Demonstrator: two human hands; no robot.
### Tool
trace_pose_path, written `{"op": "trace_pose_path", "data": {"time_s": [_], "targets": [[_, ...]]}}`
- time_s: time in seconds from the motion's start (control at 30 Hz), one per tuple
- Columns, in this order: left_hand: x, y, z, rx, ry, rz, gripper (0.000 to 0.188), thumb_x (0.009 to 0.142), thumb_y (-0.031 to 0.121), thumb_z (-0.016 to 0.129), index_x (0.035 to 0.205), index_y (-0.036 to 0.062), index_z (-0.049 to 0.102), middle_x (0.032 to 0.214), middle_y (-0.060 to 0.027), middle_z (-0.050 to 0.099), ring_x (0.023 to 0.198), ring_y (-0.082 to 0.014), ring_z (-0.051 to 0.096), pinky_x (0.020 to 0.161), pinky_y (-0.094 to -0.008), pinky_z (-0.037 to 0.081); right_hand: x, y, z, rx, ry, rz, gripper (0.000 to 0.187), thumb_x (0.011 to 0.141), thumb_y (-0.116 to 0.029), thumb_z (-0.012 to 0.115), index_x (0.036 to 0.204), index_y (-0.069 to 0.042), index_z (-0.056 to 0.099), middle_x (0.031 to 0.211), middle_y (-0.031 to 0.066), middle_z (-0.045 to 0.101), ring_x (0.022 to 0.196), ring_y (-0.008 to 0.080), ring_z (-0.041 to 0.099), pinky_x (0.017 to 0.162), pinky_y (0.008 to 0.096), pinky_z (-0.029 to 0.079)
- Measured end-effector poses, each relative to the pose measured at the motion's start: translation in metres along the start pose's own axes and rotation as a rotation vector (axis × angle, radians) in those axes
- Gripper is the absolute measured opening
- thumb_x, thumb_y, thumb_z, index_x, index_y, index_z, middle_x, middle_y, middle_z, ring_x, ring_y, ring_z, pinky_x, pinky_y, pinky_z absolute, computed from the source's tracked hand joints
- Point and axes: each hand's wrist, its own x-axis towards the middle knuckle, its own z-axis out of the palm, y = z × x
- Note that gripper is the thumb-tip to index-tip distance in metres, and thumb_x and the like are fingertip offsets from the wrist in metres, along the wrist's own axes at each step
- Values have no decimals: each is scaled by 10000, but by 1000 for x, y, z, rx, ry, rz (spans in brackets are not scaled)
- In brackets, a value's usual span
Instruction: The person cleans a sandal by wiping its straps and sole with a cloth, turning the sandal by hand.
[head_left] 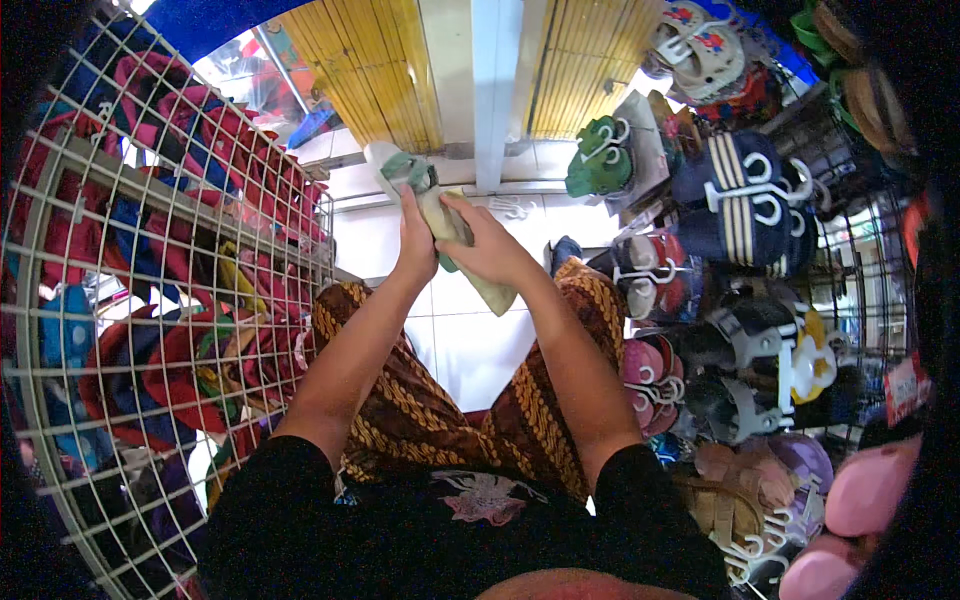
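In front of me, above the white tiled floor, my left hand (418, 238) grips a green sandal (405, 172) with a pale edge. Its toe end points up and to the left. A yellowish-beige cloth (492, 292) lies across the sandal, with one corner hanging down toward my right knee. My right hand (488, 245) is closed on this cloth and presses it against the sandal. The cloth and my fingers hide much of the sandal's lower part.
A white wire grid (170, 290) with red and blue footwear behind it stands on my left. On the right hang several sandals, including a navy striped pair (730, 190) and a green pair (600, 160). Loose white hangers (513, 208) lie on the floor ahead, before yellow slatted panels (370, 75).
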Motion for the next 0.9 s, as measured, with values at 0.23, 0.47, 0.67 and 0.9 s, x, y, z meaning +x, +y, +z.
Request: {"op": "trace_pose_path", "data": {"time_s": [0.23,0.47,0.67,0.9], "targets": [[63,-52,-69,28,-47,-208,725,1029,648,238,1373,65,497,1243,-104,607,1143,-254,578,1038,-376,438,66,134,65,116,52,-16,632,877,-266,723,1453,-126,503,1287,202,588,1183,318,593,1023,389,469],[104,-30,-70,-159,-55,-351,792,989,723,215,1351,87,519,1268,-123,606,1180,-277,588,1013,-422,485,111,97,49,209,41,41,569,857,-253,715,1392,-124,573,1309,192,561,1213,330,572,1057,398,449],[116,-46,-67,-160,82,-254,832,965,760,178,1370,109,501,1268,-120,602,1172,-297,593,1015,-443,486,121,110,54,172,89,33,550,856,-256,709,1375,-120,591,1276,177,566,1169,336,584,1038,391,453],[120,-54,-70,-51,124,-126,828,969,753,167,1391,109,472,1280,-114,586,1194,-295,563,1038,-424,452,130,122,63,36,130,151,560,878,-346,678,1398,-165,575,1305,200,546,1208,372,563,1043,430,453]]}}
